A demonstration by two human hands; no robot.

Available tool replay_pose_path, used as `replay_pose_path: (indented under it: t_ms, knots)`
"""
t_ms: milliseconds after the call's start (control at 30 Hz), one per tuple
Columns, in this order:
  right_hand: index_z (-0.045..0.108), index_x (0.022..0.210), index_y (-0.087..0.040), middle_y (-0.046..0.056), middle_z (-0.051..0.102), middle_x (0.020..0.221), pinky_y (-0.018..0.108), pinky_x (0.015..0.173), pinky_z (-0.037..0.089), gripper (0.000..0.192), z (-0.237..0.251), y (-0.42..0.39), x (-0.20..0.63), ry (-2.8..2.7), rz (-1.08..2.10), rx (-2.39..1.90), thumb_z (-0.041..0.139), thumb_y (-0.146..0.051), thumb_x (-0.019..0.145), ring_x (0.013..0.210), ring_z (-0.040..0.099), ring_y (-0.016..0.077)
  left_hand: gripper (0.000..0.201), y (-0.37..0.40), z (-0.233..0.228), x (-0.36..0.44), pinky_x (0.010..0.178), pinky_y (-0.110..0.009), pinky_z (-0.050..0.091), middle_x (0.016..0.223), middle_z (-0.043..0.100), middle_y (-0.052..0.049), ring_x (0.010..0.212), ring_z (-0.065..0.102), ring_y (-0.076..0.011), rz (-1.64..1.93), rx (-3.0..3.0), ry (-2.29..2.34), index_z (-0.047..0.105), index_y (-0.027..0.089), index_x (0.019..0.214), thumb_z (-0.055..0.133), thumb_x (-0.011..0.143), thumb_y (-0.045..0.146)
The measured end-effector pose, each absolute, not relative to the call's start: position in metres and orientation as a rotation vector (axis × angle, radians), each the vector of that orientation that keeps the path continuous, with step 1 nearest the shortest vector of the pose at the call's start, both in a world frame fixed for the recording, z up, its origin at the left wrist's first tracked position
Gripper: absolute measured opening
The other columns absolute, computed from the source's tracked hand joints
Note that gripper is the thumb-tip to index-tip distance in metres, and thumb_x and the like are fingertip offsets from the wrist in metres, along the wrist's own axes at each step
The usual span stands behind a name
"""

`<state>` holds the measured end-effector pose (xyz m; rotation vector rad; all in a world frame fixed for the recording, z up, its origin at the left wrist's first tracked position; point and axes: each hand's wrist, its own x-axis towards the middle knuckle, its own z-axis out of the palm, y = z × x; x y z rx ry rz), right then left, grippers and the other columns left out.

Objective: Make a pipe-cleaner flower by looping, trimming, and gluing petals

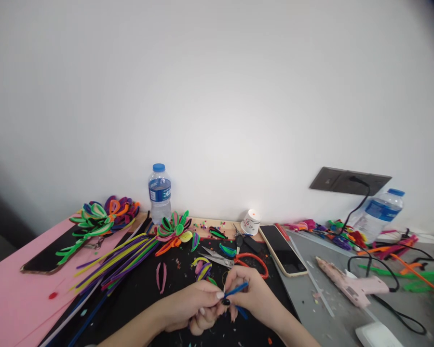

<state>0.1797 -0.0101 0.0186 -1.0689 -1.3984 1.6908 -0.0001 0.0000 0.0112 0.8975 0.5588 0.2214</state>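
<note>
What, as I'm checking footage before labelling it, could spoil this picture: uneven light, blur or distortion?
Head view: the wall is brightest around its middle and darkens toward the lower left; head view: the right-hand bottle leans outward, possibly from lens distortion; head view: the left hand, right hand and blue strip read clearly, but tiny scraps look too soft to identify.

Scissors [233, 261] and pipe cleaners [132, 262] on black mat [139, 285]
</note>
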Motion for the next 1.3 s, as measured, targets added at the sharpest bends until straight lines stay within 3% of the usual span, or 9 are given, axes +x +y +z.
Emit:
replay_pose_path:
  t_ms: [367,700,1000,1200,1300]
  knots:
    - [0.052,0.071,-0.013,0.0,0.063,0.051,0.019,0.035,0.044,0.025,0.014,-0.004,0.185,-1.321,1.718,-1.029,0.073,-0.02,0.059,0.036,0.056,0.0115,0.031,0.004,0.006,0.001,0.033,-0.019,0.01,0.049,0.047,0.006,0.03,0.023,-0.0015,0.367,1.039,0.596,0.048,0.015,0.074,0.049,0.078,0.046]
    - [0.052,0.072,-0.014,0.002,0.065,0.058,0.023,0.048,0.048,0.023,0.021,-0.007,0.186,-1.346,1.884,-1.01,0.071,-0.02,0.061,0.049,0.062,0.0146,0.027,0.005,0.005,-0.002,0.03,-0.018,0.011,0.045,0.05,0.005,0.028,0.025,-0.0022,0.333,1.014,0.61,0.051,0.014,0.069,0.055,0.075,0.04]
    - [0.056,0.066,-0.015,-0.002,0.058,0.052,0.017,0.044,0.038,0.009,0.016,-0.013,0.182,-1.691,1.508,-1.162,0.063,-0.02,0.067,0.045,0.054,0.0097,0.027,0.004,0.007,-0.003,0.03,-0.017,0.01,0.042,0.048,0.005,0.028,0.024,-0.0021,0.322,1.013,0.601,0.049,0.015,0.066,0.057,0.074,0.04]
    - [0.058,0.064,-0.018,-0.005,0.054,0.05,0.022,0.061,0.039,0.01,0.025,-0.018,0.181,-2.013,1.209,-1.201,0.058,-0.018,0.073,0.048,0.051,0.0094,0.029,0.004,0.006,-0.003,0.03,-0.017,0.011,0.043,0.049,0.005,0.029,0.027,-0.002,0.317,1.029,0.637,0.05,0.014,0.067,0.059,0.072,0.041]
    - [0.057,0.06,-0.017,-0.005,0.05,0.05,0.021,0.06,0.035,0.017,0.026,-0.019,0.177,-2.045,1.131,-1.183,0.054,-0.017,0.077,0.049,0.046,0.0087,0.029,0.004,0.007,-0.002,0.03,-0.017,0.01,0.042,0.048,0.005,0.029,0.027,-0.0022,0.327,1.048,0.644,0.052,0.013,0.066,0.057,0.073,0.04]
